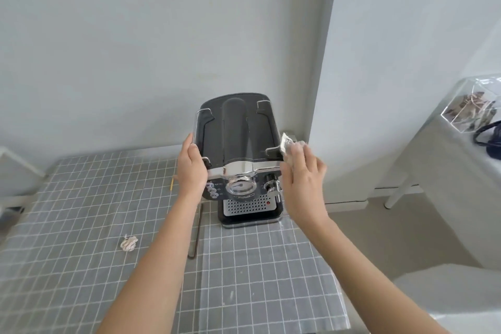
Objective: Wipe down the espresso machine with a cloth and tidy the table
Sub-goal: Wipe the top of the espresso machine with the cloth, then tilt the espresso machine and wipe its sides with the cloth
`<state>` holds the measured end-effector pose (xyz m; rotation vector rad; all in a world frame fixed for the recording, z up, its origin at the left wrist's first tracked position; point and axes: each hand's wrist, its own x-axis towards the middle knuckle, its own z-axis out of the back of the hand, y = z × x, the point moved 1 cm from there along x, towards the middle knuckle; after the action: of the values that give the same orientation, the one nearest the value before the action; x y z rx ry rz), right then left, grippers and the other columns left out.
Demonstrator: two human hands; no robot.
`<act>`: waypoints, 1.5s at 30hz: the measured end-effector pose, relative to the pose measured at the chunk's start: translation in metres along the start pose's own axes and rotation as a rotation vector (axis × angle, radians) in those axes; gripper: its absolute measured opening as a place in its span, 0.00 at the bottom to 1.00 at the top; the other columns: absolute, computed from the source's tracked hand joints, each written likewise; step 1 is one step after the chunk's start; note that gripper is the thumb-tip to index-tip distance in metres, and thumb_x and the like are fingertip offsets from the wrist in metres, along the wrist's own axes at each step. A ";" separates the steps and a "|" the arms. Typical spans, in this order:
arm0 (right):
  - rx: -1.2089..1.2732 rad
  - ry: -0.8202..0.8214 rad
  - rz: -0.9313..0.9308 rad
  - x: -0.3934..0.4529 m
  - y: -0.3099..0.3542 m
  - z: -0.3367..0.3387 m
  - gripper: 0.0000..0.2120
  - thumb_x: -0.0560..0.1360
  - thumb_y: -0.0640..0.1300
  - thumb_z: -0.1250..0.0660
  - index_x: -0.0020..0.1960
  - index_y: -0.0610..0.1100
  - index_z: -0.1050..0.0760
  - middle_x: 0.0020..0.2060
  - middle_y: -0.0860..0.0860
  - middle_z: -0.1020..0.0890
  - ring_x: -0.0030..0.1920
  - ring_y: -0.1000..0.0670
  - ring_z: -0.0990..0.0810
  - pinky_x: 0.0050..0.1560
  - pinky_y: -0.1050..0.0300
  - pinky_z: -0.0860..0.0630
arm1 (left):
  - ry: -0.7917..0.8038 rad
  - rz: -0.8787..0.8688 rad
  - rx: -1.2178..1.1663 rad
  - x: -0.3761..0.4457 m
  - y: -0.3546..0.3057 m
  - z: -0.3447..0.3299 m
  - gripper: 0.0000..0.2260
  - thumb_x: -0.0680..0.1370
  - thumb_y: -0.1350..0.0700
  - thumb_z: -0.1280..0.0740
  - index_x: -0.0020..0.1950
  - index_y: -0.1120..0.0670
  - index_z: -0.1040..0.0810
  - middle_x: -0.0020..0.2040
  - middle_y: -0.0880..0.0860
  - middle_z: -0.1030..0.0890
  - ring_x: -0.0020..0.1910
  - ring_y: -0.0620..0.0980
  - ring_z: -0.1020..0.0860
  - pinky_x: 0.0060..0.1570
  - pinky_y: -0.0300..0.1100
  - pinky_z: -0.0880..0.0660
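Observation:
A black and chrome espresso machine (238, 141) stands at the far right of the checked table (108, 198). My left hand (191, 168) presses flat against the machine's left side, fingers wrapped on its upper edge. My right hand (301, 171) holds a pale cloth (286, 144) against the machine's right side, near the top. The drip tray (249, 207) with its perforated plate faces me. A crumpled paper wad (129, 243) lies on the table to the left of my left forearm.
A thin dark rod (197, 230) lies on the table beside the machine. A small yellow stick (172, 184) lies further left. The wall corner rises right behind the machine. A second covered table on the right carries a clear box (471, 108) and a dark bag (488, 138).

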<state>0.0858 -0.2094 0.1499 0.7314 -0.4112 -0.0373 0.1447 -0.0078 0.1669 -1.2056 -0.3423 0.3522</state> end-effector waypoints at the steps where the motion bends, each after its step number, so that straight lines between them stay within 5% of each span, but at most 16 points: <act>1: -0.089 0.057 0.036 0.009 0.005 -0.005 0.15 0.78 0.35 0.43 0.64 0.37 0.29 0.66 0.39 0.29 0.68 0.40 0.36 0.66 0.46 0.39 | 0.000 0.003 -0.006 0.000 0.000 0.000 0.20 0.82 0.58 0.51 0.73 0.56 0.35 0.73 0.52 0.32 0.72 0.48 0.35 0.73 0.41 0.41; 3: -0.266 0.148 0.094 0.011 0.010 -0.010 0.15 0.73 0.30 0.41 0.59 0.35 0.27 0.65 0.36 0.28 0.64 0.36 0.34 0.64 0.44 0.37 | -0.007 0.004 -0.003 -0.001 0.001 -0.001 0.20 0.82 0.58 0.51 0.74 0.56 0.35 0.73 0.52 0.32 0.73 0.48 0.35 0.71 0.39 0.41; 7: -0.462 0.215 0.218 0.003 0.015 0.002 0.25 0.68 0.33 0.41 0.66 0.39 0.31 0.67 0.40 0.30 0.61 0.33 0.32 0.62 0.47 0.32 | -0.012 0.011 -0.005 -0.001 0.001 -0.001 0.20 0.82 0.58 0.51 0.73 0.55 0.34 0.73 0.52 0.32 0.72 0.47 0.35 0.72 0.40 0.42; 12: -0.148 0.333 0.367 -0.028 -0.006 0.033 0.19 0.69 0.28 0.37 0.53 0.48 0.25 0.65 0.48 0.31 0.56 0.43 0.33 0.59 0.53 0.30 | -0.004 0.000 0.024 0.000 0.002 0.000 0.20 0.82 0.56 0.51 0.73 0.54 0.34 0.73 0.52 0.32 0.72 0.48 0.35 0.73 0.44 0.40; 16: -0.005 0.345 0.146 -0.090 -0.068 0.018 0.11 0.78 0.37 0.36 0.56 0.50 0.22 0.56 0.51 0.25 0.52 0.48 0.32 0.55 0.54 0.28 | -0.002 -0.001 0.028 0.004 0.006 -0.001 0.20 0.81 0.54 0.51 0.73 0.51 0.34 0.72 0.52 0.30 0.71 0.50 0.33 0.72 0.47 0.38; 21: -0.062 0.677 0.048 -0.119 -0.095 -0.018 0.17 0.77 0.42 0.35 0.65 0.51 0.26 0.64 0.50 0.28 0.63 0.44 0.31 0.65 0.48 0.30 | -0.018 -0.009 0.026 0.003 0.006 -0.001 0.19 0.82 0.56 0.50 0.73 0.53 0.33 0.71 0.51 0.30 0.71 0.47 0.32 0.71 0.41 0.39; 24: 0.078 0.343 -0.009 -0.071 -0.067 -0.004 0.11 0.78 0.39 0.35 0.59 0.43 0.22 0.52 0.48 0.19 0.49 0.46 0.21 0.52 0.50 0.23 | 0.015 0.013 0.067 0.007 0.009 0.001 0.20 0.82 0.54 0.50 0.73 0.51 0.33 0.71 0.51 0.29 0.69 0.48 0.30 0.71 0.46 0.36; 26: 0.121 0.056 -0.023 -0.021 -0.042 0.013 0.07 0.79 0.36 0.37 0.54 0.39 0.21 0.42 0.46 0.19 0.40 0.46 0.22 0.43 0.55 0.28 | 0.045 0.018 0.167 0.012 0.011 0.005 0.21 0.81 0.50 0.50 0.72 0.49 0.32 0.70 0.51 0.27 0.67 0.51 0.28 0.70 0.54 0.35; 28: 0.134 -0.018 -0.057 0.030 -0.018 0.023 0.09 0.80 0.37 0.40 0.53 0.39 0.21 0.43 0.43 0.19 0.41 0.44 0.23 0.44 0.59 0.35 | 0.036 -0.056 0.358 0.021 0.007 0.013 0.19 0.80 0.51 0.47 0.69 0.51 0.28 0.67 0.53 0.24 0.66 0.53 0.27 0.69 0.57 0.35; 31: 0.046 0.125 -0.094 0.086 0.003 0.018 0.12 0.80 0.39 0.41 0.53 0.36 0.21 0.46 0.39 0.18 0.48 0.39 0.22 0.49 0.54 0.31 | 0.012 -0.173 0.472 0.039 -0.007 0.023 0.11 0.78 0.55 0.39 0.52 0.54 0.18 0.49 0.56 0.16 0.50 0.56 0.20 0.54 0.46 0.26; 33: 0.027 0.234 -0.146 0.107 0.013 0.013 0.13 0.79 0.39 0.42 0.46 0.34 0.21 0.41 0.39 0.16 0.42 0.41 0.22 0.47 0.53 0.26 | 0.058 -0.126 0.404 0.053 -0.016 0.025 0.06 0.76 0.58 0.35 0.43 0.53 0.18 0.37 0.55 0.19 0.38 0.55 0.23 0.45 0.42 0.27; 36: 0.098 0.322 -0.250 0.126 0.018 0.009 0.15 0.76 0.38 0.41 0.35 0.37 0.22 0.33 0.45 0.16 0.24 0.57 0.26 0.27 0.62 0.29 | 0.170 0.097 0.194 0.070 -0.022 0.026 0.08 0.76 0.63 0.33 0.53 0.62 0.19 0.35 0.55 0.20 0.29 0.47 0.22 0.31 0.34 0.25; 38: 0.163 0.365 -0.337 0.132 0.017 0.008 0.13 0.76 0.39 0.37 0.34 0.39 0.21 0.30 0.48 0.18 0.23 0.57 0.29 0.28 0.62 0.31 | 0.242 0.202 0.095 0.075 -0.025 0.025 0.07 0.77 0.65 0.35 0.53 0.65 0.22 0.34 0.56 0.22 0.21 0.42 0.24 0.21 0.32 0.28; 45: 0.320 0.427 -0.470 0.127 0.019 0.009 0.12 0.77 0.39 0.37 0.38 0.38 0.22 0.30 0.48 0.19 0.27 0.51 0.30 0.30 0.60 0.30 | 0.369 0.247 0.062 0.098 -0.026 0.023 0.03 0.78 0.67 0.37 0.46 0.63 0.24 0.32 0.57 0.26 0.17 0.40 0.26 0.20 0.32 0.27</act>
<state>0.1966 -0.2234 0.2132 1.1120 0.1747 -0.2573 0.2246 0.0463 0.2052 -1.2262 0.1368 0.3422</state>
